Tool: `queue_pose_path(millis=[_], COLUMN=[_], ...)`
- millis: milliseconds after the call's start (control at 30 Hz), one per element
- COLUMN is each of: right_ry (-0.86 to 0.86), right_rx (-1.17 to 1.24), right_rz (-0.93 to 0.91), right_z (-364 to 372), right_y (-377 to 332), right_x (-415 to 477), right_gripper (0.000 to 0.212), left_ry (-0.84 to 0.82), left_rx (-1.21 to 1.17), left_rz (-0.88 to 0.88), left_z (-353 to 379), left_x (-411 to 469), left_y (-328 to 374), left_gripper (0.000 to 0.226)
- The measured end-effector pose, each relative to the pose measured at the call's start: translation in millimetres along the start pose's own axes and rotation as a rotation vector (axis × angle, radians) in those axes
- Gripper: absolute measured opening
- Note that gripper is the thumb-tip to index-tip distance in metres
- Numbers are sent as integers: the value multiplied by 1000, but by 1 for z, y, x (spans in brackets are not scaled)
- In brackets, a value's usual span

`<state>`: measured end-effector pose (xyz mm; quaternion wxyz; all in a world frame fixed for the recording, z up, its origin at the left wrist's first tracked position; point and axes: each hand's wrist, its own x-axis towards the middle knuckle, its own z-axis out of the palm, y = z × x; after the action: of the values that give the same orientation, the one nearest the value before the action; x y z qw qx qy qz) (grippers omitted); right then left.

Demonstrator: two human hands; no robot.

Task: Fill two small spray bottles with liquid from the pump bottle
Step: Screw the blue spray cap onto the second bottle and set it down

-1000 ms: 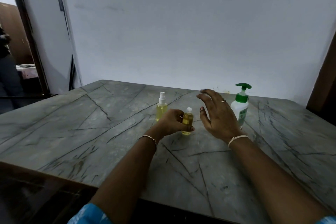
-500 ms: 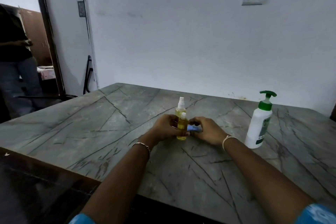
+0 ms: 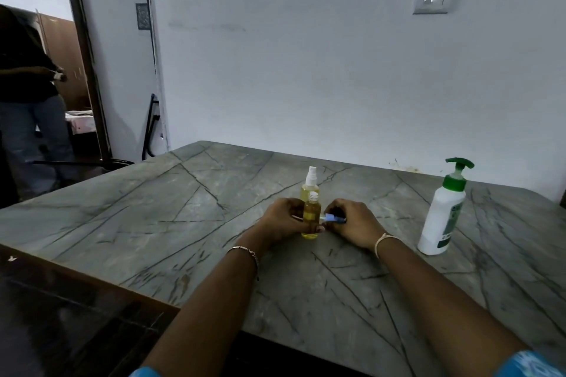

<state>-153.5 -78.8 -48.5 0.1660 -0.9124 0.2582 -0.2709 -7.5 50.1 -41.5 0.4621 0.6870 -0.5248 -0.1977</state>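
Left hand curling round uncapped spray bottle, bottle standing upright mid-table, yellow liquid inside. Right hand at its 3 o'clock, pinching small blue piece just beside bottle. Second spray bottle, white sprayer on, standing just behind at 12 o'clock. Pump bottle standing well apart at 3 o'clock.

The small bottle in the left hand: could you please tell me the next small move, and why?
Probably bring the blue spray head in the right hand upright onto the neck: the small clear bottle of yellow liquid, gripped by the left hand, looks full and uncapped.
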Motion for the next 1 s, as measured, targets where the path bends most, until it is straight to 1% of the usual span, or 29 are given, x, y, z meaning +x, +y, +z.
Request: queue_pose_path(millis=[133, 200, 333, 433, 567, 667, 833, 1000], right_ry=[18, 50, 194, 283, 343, 389, 441, 514], right_rx=[57, 104, 238, 409, 655, 778, 923, 1059], right_rz=[15, 13, 16, 55, 97, 91, 85, 103], right_z=[-12, -21, -38, -48, -56, -57, -59, -59], right_y=[1, 1, -1, -2, -3, -2, 2, 3], right_x=[-8, -13, -20, -24, -25, -22, -16, -7], right_gripper=[22, 21, 20, 16, 20, 22, 24, 15], left_ry=[-10, -8, -17, -17, -18, -39, -43, -77], left_rx=[-21, -27, -43, -46, -53, -52, 4, 2], left_rz=[-10, -12, -18, -10, 12, 18, 24, 34], left_z=[1, 0, -2, 0, 7, 14, 29, 40], left_x=[-1, -2, -2, -1, 2, 7, 19, 32], left_y=[2, 3, 4, 6, 8, 11, 15, 21], left_gripper=[50, 49, 46, 38, 38, 35, 48, 47])
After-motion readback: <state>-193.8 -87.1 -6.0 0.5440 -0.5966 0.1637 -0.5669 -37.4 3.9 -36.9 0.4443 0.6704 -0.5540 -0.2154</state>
